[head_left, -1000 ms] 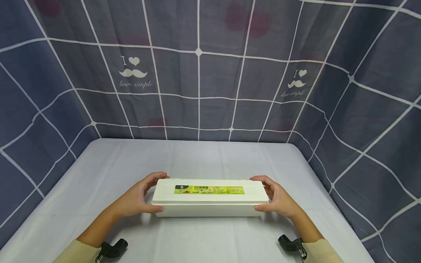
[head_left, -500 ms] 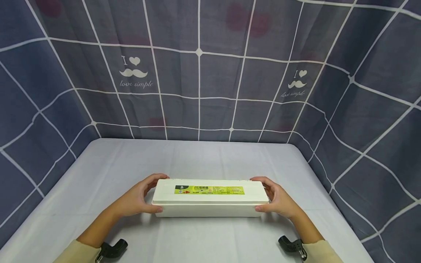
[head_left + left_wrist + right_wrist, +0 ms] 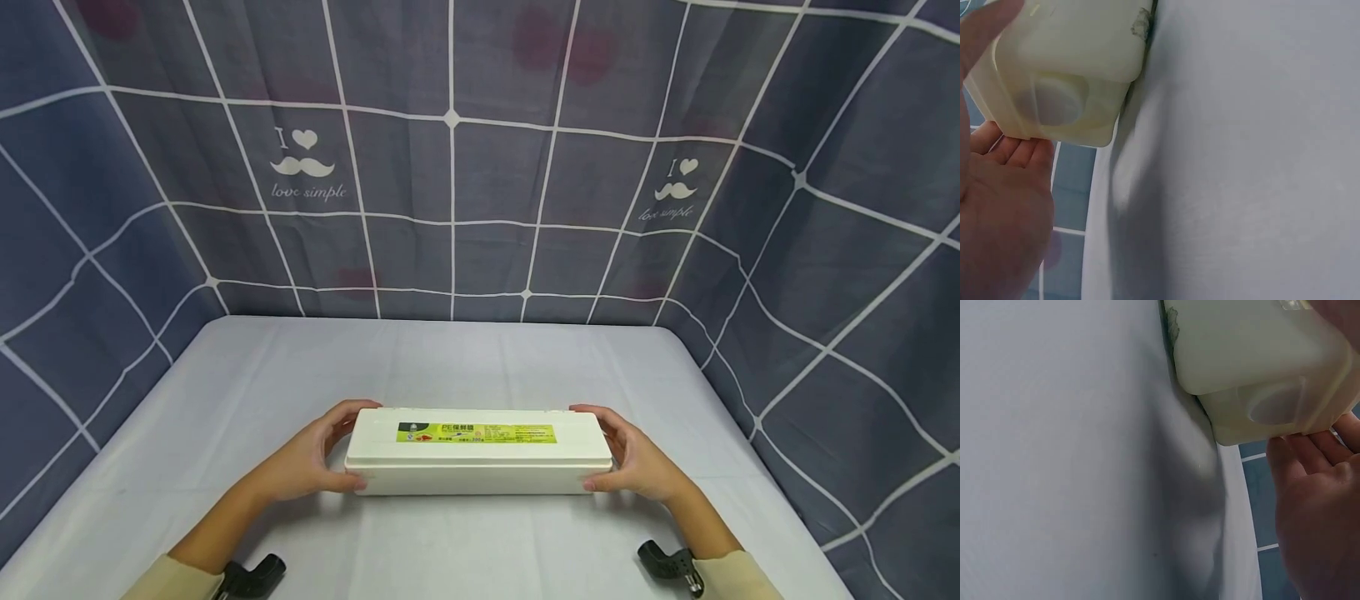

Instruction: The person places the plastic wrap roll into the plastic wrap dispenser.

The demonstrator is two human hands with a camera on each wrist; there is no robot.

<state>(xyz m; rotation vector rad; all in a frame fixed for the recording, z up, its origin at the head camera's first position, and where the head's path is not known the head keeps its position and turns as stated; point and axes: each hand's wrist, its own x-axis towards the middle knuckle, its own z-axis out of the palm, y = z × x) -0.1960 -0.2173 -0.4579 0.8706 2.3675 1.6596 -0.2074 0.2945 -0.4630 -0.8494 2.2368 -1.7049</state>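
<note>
A long off-white plastic cling film box (image 3: 480,480) lies on the white-covered table, its lid down and a yellow-green label (image 3: 477,433) on top. At its left end, my left hand (image 3: 311,454) holds it with the thumb on the front face and the fingers behind. My right hand (image 3: 637,458) grips the opposite end the same way. In the left wrist view, fingertips (image 3: 1019,150) touch the back edge of the box (image 3: 1072,44). The right wrist view shows fingers (image 3: 1310,453) against the back of the box (image 3: 1241,350), beside a round shape visible in its end wall.
White cloth (image 3: 450,358) covers the table. Dark blue-grey curtains (image 3: 495,183) with a white grid hang behind it and along both sides. A black wrist mount (image 3: 255,575) sits at the left cuff, another mount (image 3: 663,562) at the right.
My left hand has shifted slightly outward, its thumb and fingers now nearer the box's left end. The right thumb has slid slightly inward. The box stays in place.
</note>
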